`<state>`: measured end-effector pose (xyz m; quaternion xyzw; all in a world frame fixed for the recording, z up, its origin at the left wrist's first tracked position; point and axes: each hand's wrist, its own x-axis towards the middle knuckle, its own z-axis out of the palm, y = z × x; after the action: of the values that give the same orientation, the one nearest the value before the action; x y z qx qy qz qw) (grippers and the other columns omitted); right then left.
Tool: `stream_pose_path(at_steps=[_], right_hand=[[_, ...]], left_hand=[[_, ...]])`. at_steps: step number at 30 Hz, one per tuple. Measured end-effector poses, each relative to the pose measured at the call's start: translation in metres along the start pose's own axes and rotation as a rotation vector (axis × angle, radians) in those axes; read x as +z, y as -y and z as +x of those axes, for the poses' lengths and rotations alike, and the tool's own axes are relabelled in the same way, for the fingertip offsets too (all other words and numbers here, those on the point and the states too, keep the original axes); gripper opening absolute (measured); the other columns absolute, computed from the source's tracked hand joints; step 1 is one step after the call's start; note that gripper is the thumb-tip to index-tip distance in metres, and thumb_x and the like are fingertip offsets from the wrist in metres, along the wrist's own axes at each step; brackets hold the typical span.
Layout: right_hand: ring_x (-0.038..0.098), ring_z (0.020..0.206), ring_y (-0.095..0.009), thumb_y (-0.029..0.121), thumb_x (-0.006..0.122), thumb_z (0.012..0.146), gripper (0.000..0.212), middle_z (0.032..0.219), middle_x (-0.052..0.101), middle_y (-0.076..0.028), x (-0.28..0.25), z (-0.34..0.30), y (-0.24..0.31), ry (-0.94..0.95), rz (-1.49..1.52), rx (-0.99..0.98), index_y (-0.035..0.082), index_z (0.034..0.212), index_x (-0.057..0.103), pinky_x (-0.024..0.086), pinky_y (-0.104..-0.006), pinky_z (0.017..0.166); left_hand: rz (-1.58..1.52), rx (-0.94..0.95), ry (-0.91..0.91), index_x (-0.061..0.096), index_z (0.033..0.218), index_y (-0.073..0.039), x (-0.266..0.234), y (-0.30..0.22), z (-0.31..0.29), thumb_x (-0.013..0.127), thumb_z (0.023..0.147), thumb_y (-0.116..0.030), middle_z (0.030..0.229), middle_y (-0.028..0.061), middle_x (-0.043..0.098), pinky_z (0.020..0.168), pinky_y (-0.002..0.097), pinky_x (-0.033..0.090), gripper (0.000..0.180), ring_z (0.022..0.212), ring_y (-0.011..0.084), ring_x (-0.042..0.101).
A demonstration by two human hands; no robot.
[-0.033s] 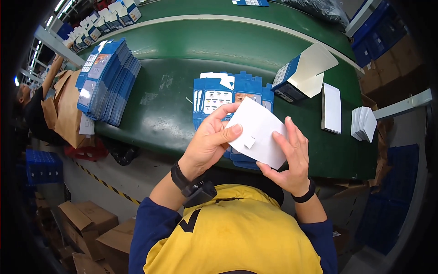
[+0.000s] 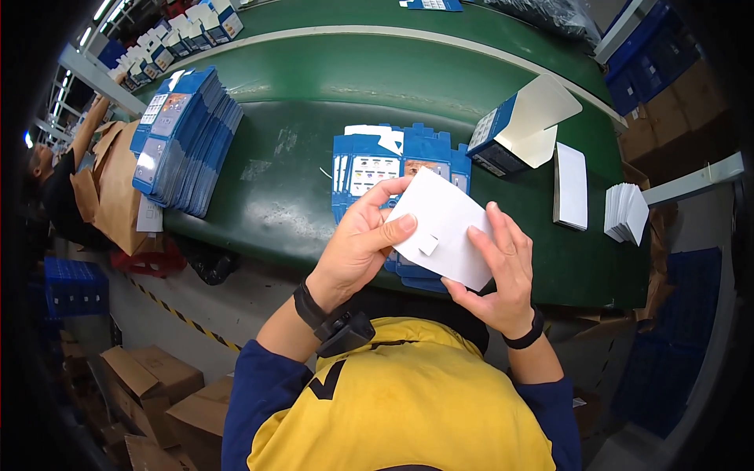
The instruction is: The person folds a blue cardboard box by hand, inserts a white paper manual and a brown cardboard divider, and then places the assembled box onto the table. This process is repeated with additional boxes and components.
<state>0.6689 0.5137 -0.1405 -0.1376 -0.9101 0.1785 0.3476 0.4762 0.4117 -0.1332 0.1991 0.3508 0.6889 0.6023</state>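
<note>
A white card (image 2: 449, 208) with a small cut flap near its lower left is held up in front of me, tilted. My left hand (image 2: 355, 247) pinches its left edge, the thumb lying on the face and the fingers mostly behind. At the right side, my right hand (image 2: 505, 279) grips it, fingertips on the face and thumb at the bottom corner. Below the card, flattened blue printed cartons (image 2: 361, 161) lie on the green table, partly covered by it and my hands.
To the left stands a tall stack of flat blue cartons (image 2: 184, 145). An open blue box (image 2: 503, 129) sits at the right, beside a white card stack (image 2: 571, 188) and a fanned white pile (image 2: 626, 213). Far left are erected boxes (image 2: 188, 33) and another person's arm (image 2: 90, 125).
My right fingers have shifted very slightly on the card. Everything else looks the same.
</note>
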Motion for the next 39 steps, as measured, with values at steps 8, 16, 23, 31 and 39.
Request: stream_pose_path(at_steps=[8, 16, 23, 31, 39], right_hand=[[0.050, 0.112, -0.033, 0.019, 0.080, 0.058, 0.067, 0.131, 0.049, -0.019, 0.004, 0.003, 0.001, -0.084, -0.128, -0.041, 0.010, 0.120, 0.056, 0.039, -0.0396, 0.088], [0.051, 0.112, -0.032, 0.017, 0.082, 0.056, 0.074, 0.132, 0.049, -0.018, 0.007, 0.006, 0.001, -0.082, 0.015, -0.015, 0.007, 0.122, 0.052, 0.039, -0.0384, 0.088], [0.049, 0.114, -0.037, 0.013, 0.081, 0.055, 0.076, 0.134, 0.045, -0.023, 0.010, 0.001, -0.007, 0.006, 0.034, -0.053, 0.009, 0.124, 0.050, 0.039, -0.0401, 0.090], [0.050, 0.113, -0.037, 0.014, 0.078, 0.057, 0.066, 0.133, 0.047, -0.023, -0.002, 0.002, -0.006, 0.029, -0.041, 0.004, 0.008, 0.118, 0.055, 0.037, -0.0401, 0.090], [0.047, 0.115, -0.037, 0.016, 0.076, 0.058, 0.075, 0.131, 0.047, -0.025, 0.002, -0.003, 0.001, -0.046, 0.252, 0.001, 0.006, 0.127, 0.047, 0.039, -0.0428, 0.095]], left_hand=[[-0.172, -0.164, 0.007, 0.034, 0.135, -0.003, 0.016, 0.007, -0.002, 0.067, 0.082, -0.007, 0.125, 0.0126, 0.050, 0.093, 0.0325, 0.045, 0.063, 0.115, 0.0212, 0.052], [-0.122, -0.041, 0.059, 0.034, 0.135, -0.003, 0.024, 0.007, -0.002, 0.069, 0.075, -0.005, 0.128, 0.0107, 0.048, 0.103, 0.0383, 0.036, 0.070, 0.120, 0.0250, 0.046], [-0.151, -0.049, -0.040, 0.035, 0.134, -0.005, 0.025, 0.009, 0.002, 0.069, 0.080, -0.016, 0.128, 0.0119, 0.047, 0.098, 0.0363, 0.040, 0.065, 0.115, 0.0216, 0.050], [1.458, 0.869, -0.032, 0.047, 0.130, -0.010, 0.006, -0.007, -0.006, 0.063, 0.081, -0.015, 0.135, 0.0142, 0.044, 0.104, 0.0468, 0.033, 0.052, 0.130, 0.0248, 0.038], [1.731, 1.080, 0.031, 0.060, 0.114, 0.001, 0.010, 0.005, 0.005, 0.057, 0.076, -0.001, 0.115, 0.0178, 0.061, 0.099, 0.0437, 0.041, 0.039, 0.111, 0.0277, 0.058]])
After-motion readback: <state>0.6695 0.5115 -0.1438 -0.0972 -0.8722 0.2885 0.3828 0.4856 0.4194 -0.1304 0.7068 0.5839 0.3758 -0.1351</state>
